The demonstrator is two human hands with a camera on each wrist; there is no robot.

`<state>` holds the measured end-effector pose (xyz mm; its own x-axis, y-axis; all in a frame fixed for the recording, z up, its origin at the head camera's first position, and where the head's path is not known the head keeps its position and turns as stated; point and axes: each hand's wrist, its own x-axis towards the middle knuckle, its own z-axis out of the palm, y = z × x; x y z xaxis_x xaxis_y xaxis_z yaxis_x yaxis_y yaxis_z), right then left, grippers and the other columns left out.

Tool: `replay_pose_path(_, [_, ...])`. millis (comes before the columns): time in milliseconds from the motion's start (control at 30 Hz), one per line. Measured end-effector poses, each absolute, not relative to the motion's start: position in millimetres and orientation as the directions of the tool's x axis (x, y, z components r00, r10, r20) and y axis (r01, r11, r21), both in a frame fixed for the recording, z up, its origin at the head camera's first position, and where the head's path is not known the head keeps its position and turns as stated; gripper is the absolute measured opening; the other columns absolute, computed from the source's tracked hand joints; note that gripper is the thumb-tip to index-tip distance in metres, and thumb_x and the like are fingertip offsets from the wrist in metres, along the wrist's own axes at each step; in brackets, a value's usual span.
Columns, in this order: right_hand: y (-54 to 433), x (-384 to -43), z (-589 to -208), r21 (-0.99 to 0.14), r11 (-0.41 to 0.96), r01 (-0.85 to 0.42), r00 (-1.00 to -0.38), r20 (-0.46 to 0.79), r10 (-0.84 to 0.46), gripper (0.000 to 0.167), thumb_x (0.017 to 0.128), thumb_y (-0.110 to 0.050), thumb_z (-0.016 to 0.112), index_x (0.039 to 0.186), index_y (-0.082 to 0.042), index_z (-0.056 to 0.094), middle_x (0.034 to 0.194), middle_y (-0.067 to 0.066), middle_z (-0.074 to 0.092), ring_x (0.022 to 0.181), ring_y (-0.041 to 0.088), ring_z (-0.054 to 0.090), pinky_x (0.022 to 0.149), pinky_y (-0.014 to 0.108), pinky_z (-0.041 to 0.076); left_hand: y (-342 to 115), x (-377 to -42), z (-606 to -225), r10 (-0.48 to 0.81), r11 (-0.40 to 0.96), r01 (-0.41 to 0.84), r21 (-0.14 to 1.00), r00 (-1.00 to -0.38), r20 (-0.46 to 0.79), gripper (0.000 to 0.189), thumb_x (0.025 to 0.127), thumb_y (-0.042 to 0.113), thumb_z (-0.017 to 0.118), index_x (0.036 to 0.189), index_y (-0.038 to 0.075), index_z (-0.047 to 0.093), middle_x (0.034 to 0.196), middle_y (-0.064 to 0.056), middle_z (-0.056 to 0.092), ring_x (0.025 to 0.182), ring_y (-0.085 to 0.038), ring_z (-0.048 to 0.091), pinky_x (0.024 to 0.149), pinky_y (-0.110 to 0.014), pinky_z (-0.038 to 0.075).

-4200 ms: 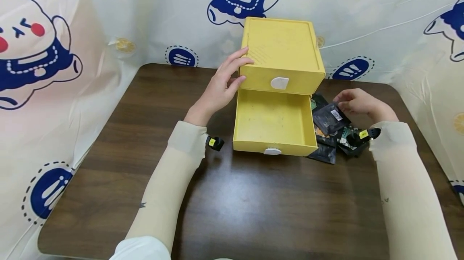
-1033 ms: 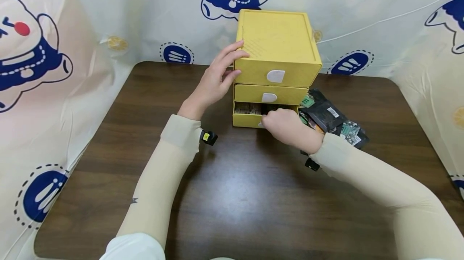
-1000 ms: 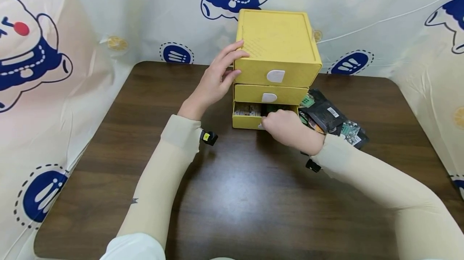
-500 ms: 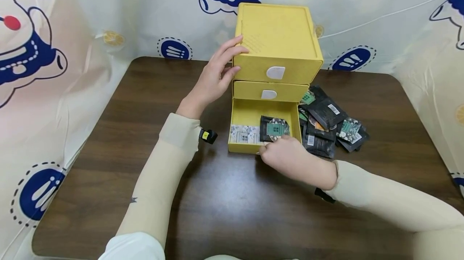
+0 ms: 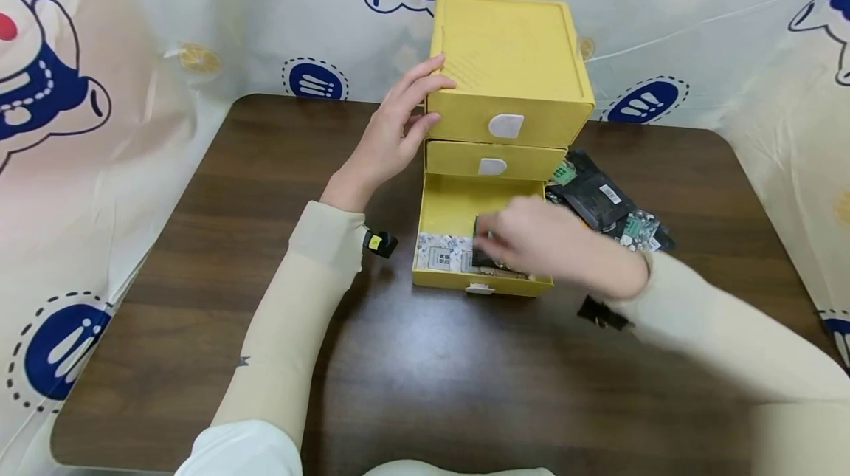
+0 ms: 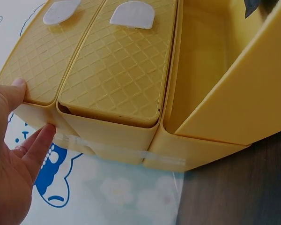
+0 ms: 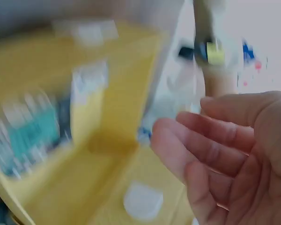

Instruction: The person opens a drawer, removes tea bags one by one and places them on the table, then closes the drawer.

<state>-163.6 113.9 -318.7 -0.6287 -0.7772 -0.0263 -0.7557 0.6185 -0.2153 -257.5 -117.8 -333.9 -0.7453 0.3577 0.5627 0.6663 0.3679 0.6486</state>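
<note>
A yellow three-tier drawer cabinet (image 5: 508,48) stands at the back of the table. My left hand (image 5: 381,136) rests on its upper left edge; in the left wrist view the thumb touches the top drawer's front and the straight fingers the side wall. The bottom drawer (image 5: 432,278) is pulled out, holding a white-and-blue printed packet (image 5: 439,252) and a black packet (image 5: 481,258) with a teal label (image 7: 35,131). Over the drawer's right side my right hand (image 5: 547,240) is blurred by motion, holding nothing visible, fingers loosely bent in the right wrist view; it partly covers the black packet.
Several black packets (image 5: 598,203) lie in a loose pile right of the cabinet, partly behind my right arm. The middle drawer (image 5: 524,161) is nearly closed. A printed curtain (image 5: 246,18) hangs behind the dark wooden table (image 5: 398,373).
Earlier the middle drawer was pulled out; now it is pushed in. My right hand drew the bottom drawer out by its handle, let go and rose over it. The left hand keeps its place.
</note>
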Motion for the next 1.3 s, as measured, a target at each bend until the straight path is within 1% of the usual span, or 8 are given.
replay_pose_path(133, [106.0, -203.5, -302.6, -0.305, 0.630, -0.714, -0.631, -0.109, -0.768, 0.014, 0.095, -0.018, 0.065, 0.094, -0.008, 0.074, 0.083, 0.002, 0.072, 0.070, 0.013, 0.064, 0.069, 0.032, 0.057, -118.8, -257.9, -333.8, 0.355, 0.366, 0.670, 0.646, -0.742, 0.568, 0.036, 0.100, 0.009, 0.055, 0.136, 0.015, 0.057, 0.161, 0.005, 0.033, 0.145, -0.005, 0.031, 0.103, -0.030, 0.051])
replay_pose_path(267, [94.8, -228.9, -305.7, -0.331, 0.645, -0.688, -0.574, -0.295, -0.764, 0.023, 0.096, -0.018, 0.063, 0.109, -0.001, 0.071, 0.099, 0.010, 0.072, 0.091, 0.023, 0.068, 0.086, 0.041, 0.056, -119.2, -256.3, -336.7, 0.354, 0.362, 0.661, 0.657, -0.750, 0.559, 0.037, 0.100, 0.008, 0.056, 0.136, 0.015, 0.057, 0.161, 0.006, 0.033, 0.145, -0.005, 0.030, 0.101, -0.030, 0.052])
replay_pose_path(433, [83.7, -241.5, -321.1, -0.293, 0.682, -0.670, -0.498, -0.504, -0.705, 0.040, 0.098, -0.020, 0.059, 0.128, 0.007, 0.059, 0.117, 0.019, 0.068, 0.108, 0.032, 0.064, 0.098, 0.046, 0.051, -118.9, -253.6, -338.9, 0.349, 0.363, 0.653, 0.665, -0.757, 0.553, 0.037, 0.100, 0.008, 0.056, 0.136, 0.017, 0.057, 0.161, 0.008, 0.033, 0.146, -0.004, 0.030, 0.102, -0.028, 0.051])
replay_pose_path(633, [82.2, -250.6, -336.4, -0.211, 0.728, -0.652, -0.468, -0.643, -0.606, 0.037, 0.098, -0.016, 0.059, 0.130, 0.004, 0.058, 0.135, 0.021, 0.058, 0.121, 0.034, 0.056, 0.102, 0.047, 0.047, -118.7, -254.3, -336.9, 0.350, 0.358, 0.668, 0.652, -0.743, 0.570, 0.036, 0.100, 0.009, 0.055, 0.136, 0.016, 0.057, 0.161, 0.006, 0.033, 0.146, -0.005, 0.030, 0.102, -0.028, 0.050])
replay_pose_path(800, [81.3, -255.8, -341.9, -0.218, 0.728, -0.650, -0.448, -0.663, -0.599, 0.037, 0.095, -0.008, 0.061, 0.129, 0.005, 0.056, 0.130, 0.021, 0.058, 0.112, 0.030, 0.053, 0.099, 0.043, 0.046, -120.3, -255.5, -333.8, 0.338, 0.357, 0.665, 0.656, -0.747, 0.573, 0.037, 0.100, 0.008, 0.056, 0.136, 0.015, 0.057, 0.161, 0.006, 0.034, 0.146, -0.005, 0.030, 0.094, -0.028, 0.052])
replay_pose_path(967, [85.7, -257.5, -347.2, -0.245, 0.707, -0.663, -0.402, -0.681, -0.613, 0.024, 0.091, 0.005, 0.056, 0.114, 0.004, 0.062, 0.115, 0.017, 0.062, 0.096, 0.025, 0.051, 0.084, 0.036, 0.047, -118.4, -255.5, -333.8, 0.348, 0.356, 0.653, 0.668, -0.756, 0.554, 0.037, 0.100, 0.007, 0.054, 0.136, 0.016, 0.057, 0.161, 0.007, 0.032, 0.147, -0.005, 0.028, 0.099, -0.030, 0.051])
replay_pose_path(1100, [88.7, -259.1, -352.6, -0.270, 0.691, -0.670, -0.400, -0.653, -0.643, 0.025, 0.086, 0.014, 0.049, 0.105, 0.002, 0.062, 0.105, 0.015, 0.062, 0.089, 0.023, 0.050, 0.077, 0.032, 0.044, -119.2, -255.0, -335.2, 0.349, 0.360, 0.652, 0.667, -0.757, 0.552, 0.036, 0.101, 0.009, 0.053, 0.136, 0.016, 0.057, 0.161, 0.008, 0.032, 0.147, -0.003, 0.027, 0.103, -0.032, 0.051])
replay_pose_path(1300, [91.5, -261.9, -350.4, -0.315, 0.654, -0.688, -0.406, -0.579, -0.707, 0.027, 0.082, 0.016, 0.046, 0.095, 0.001, 0.064, 0.091, 0.012, 0.062, 0.080, 0.020, 0.050, 0.073, 0.030, 0.045, -120.0, -255.7, -333.1, 0.344, 0.355, 0.656, 0.666, -0.754, 0.559, 0.036, 0.101, 0.009, 0.054, 0.136, 0.017, 0.057, 0.161, 0.008, 0.032, 0.147, -0.004, 0.027, 0.103, -0.032, 0.051])
